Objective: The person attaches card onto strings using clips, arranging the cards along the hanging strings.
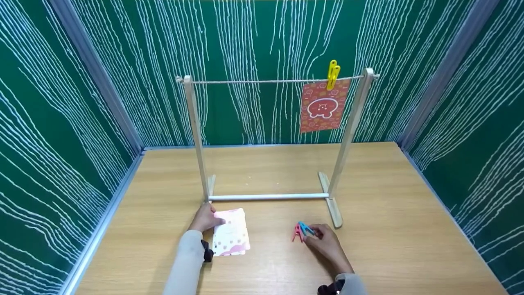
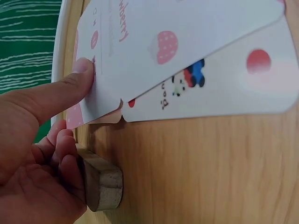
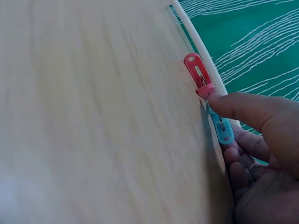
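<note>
Left hand: the left hand (image 1: 204,218) rests at the near-left foot of the rack; its thumb (image 2: 70,86) lies flat on the corner of the top card, the other fingers (image 2: 63,154) loosely curled beside the foot, gripping nothing.
Cards: a small stack of glossy white cards (image 1: 230,237) with rounded corners, printed with pink strawberries, lies flat on the surface just right of that hand; the left wrist view shows two sheets fanned slightly apart.
Right hand: the right hand (image 1: 326,245) lies on the surface near the rack's right foot, one fingertip (image 3: 219,101) touching the pegs; whether it pinches them I cannot tell.
Pegs: a red plastic peg (image 1: 296,232) and a blue plastic peg (image 1: 306,228), smooth and slotted, lie touching each other.
Rack: a pale wooden rack (image 1: 195,135) with two uprights, a white round bar low down and a twine line on top.
Hung card: an orange patterned card (image 1: 323,106) hangs from the line under a yellow peg (image 1: 332,74).
Surface: light wood-grain, matte (image 1: 409,229).
</note>
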The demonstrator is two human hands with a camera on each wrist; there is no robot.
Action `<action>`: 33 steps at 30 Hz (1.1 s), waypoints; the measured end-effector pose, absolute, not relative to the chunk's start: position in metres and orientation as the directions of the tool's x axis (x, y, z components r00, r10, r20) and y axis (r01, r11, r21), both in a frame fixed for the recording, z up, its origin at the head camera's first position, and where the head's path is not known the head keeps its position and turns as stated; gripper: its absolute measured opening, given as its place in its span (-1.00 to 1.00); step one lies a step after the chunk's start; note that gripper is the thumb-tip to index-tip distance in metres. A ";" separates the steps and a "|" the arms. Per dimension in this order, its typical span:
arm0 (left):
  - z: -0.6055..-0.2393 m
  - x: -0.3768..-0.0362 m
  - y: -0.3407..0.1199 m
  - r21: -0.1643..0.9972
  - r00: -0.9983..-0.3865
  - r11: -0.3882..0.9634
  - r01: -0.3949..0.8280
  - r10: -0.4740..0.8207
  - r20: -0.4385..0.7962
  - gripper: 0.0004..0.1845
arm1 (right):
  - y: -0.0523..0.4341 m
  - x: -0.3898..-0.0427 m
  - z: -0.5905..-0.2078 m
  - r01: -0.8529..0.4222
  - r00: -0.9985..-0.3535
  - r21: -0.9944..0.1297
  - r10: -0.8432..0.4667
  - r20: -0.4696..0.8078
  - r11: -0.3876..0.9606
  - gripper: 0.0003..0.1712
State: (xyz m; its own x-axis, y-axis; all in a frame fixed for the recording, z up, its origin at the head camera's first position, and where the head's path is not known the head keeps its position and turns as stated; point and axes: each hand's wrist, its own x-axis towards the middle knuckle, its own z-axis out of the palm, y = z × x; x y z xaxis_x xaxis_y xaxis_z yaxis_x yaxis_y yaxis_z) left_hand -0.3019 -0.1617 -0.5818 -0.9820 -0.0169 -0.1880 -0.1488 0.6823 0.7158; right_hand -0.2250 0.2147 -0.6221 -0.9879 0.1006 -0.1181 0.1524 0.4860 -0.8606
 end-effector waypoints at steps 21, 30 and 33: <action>-0.585 -0.304 -0.168 0.788 -0.952 0.555 -0.268 -0.029 -0.304 -0.56 | 0.215 -0.226 -0.618 0.209 -0.978 -0.856 0.112 -0.176 0.472 -0.49; -0.584 -0.304 -0.169 0.799 -0.959 0.549 -0.244 -0.013 -0.284 -0.67 | 0.214 -0.227 -0.619 0.223 -0.974 -0.853 0.133 -0.182 0.471 -0.52; -0.583 -0.303 -0.169 0.797 -0.957 0.551 -0.248 -0.012 -0.289 -0.67 | 0.213 -0.226 -0.619 0.210 -0.977 -0.855 0.141 -0.162 0.474 -0.55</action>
